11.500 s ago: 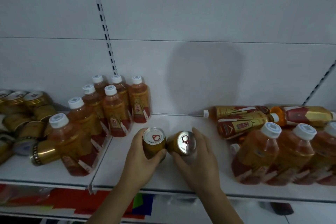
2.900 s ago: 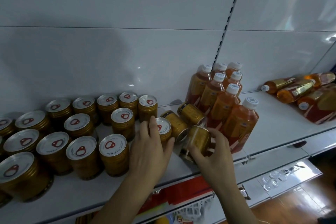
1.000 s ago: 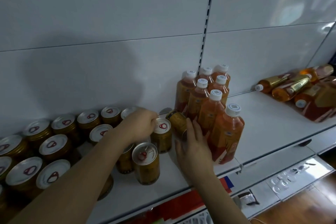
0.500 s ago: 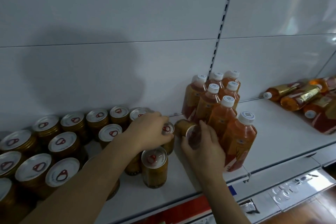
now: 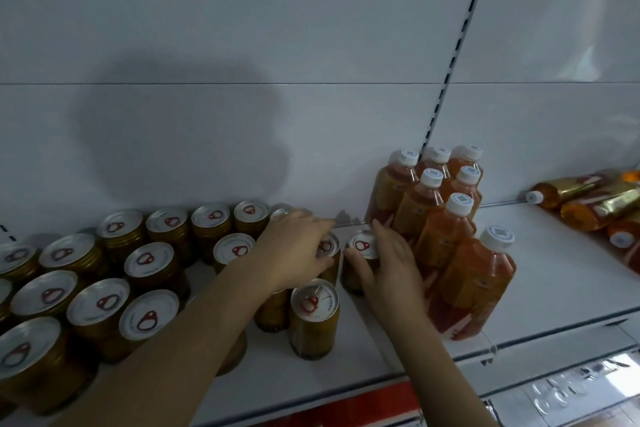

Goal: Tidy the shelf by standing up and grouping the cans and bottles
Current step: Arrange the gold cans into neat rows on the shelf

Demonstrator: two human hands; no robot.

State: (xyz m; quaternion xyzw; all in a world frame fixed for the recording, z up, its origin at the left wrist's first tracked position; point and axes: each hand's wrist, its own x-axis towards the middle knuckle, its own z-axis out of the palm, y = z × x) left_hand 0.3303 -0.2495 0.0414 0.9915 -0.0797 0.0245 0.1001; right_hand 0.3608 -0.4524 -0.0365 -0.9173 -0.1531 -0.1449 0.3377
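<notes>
1. We see our right hand (image 5: 388,267) wrapped around a gold can (image 5: 362,253). The thumb lies on the left side of the can and the fingers on the right side, next to the standing bottles (image 5: 446,218). The can is upright, with its long axis vertical and the silver lid facing up.
2. Our left hand (image 5: 294,253) lies over a neighbouring can (image 5: 327,250), with curled fingers on its top and side. We judge that it holds this can, but the hand hides most of the grip.
3. The two cans stand just beside each other, with a small gap, at the right end of the group of cans (image 5: 145,263), toward the back of the shelf (image 5: 554,274).
4. The relation that matters: the can in the right hand stands between the can group on its left and the bottles on its right. The right hand is nearer to it, so we think this hand must slide it left to close the gap.
5. One more can (image 5: 314,315) stands alone in front, near the shelf edge.
6. At the far right, several bottles (image 5: 588,198) still lie on their sides, well apart from both hands. We think they come next.
</notes>
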